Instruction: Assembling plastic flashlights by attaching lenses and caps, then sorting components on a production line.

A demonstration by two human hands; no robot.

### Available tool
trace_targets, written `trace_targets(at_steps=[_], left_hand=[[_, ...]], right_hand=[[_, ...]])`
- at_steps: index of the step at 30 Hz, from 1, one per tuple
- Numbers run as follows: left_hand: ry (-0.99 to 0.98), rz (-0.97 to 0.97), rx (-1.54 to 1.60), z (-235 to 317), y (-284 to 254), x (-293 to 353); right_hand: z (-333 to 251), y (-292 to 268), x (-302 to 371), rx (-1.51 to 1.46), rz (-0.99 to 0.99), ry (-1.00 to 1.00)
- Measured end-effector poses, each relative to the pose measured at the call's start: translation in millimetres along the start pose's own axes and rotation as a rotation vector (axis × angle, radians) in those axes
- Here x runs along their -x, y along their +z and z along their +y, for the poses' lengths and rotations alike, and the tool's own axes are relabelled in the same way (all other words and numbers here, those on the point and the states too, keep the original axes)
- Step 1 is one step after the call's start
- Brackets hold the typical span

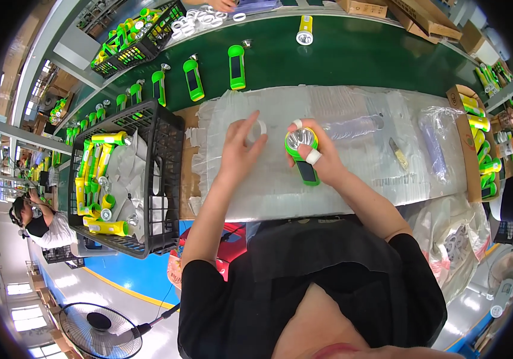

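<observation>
In the middle of the work surface, my right hand (322, 157) is closed around a green flashlight (307, 172) with a dark panel on its body. The flashlight's shiny reflector (300, 139) faces up, and my thumb rests at its rim. White wraps show on that thumb and on one finger. To the left, my left hand (239, 148) has its thumb and fingers curved around a whitish ring (261, 127), partly covered by the fingers. The two hands are apart, above a plastic-covered board (340, 200).
A black crate (166, 173) of yellow-green flashlights stands left. Green flashlights (236, 67) line the green conveyor belt (358, 54), with a yellow one (305, 30) farther right. A yellow-handled cutter (399, 154) lies right, near a cardboard box (469, 167) of flashlights. Another person's hand (223, 5) is near white rings (208, 17).
</observation>
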State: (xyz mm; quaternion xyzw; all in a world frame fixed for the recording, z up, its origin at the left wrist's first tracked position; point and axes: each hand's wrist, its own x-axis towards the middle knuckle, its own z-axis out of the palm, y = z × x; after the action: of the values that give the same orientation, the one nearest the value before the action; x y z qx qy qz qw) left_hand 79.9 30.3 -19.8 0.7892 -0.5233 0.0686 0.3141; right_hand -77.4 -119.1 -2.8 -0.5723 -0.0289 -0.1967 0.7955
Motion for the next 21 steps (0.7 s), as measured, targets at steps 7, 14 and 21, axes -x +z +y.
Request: trace_targets(at_steps=[7, 14, 21], left_hand=[[0.094, 0.13, 0.843, 71, -34, -22], [0.251, 0.108, 0.285, 76, -42, -28], [0.261, 0.082, 0.263, 79, -42, -29]], right_hand=[[-2, 0, -2, 0.014, 0.012, -0.028], [2, -6, -1, -0.03, -0.045, -0.039], [-8, -12, -6, 0.002, -0.015, -0.322]])
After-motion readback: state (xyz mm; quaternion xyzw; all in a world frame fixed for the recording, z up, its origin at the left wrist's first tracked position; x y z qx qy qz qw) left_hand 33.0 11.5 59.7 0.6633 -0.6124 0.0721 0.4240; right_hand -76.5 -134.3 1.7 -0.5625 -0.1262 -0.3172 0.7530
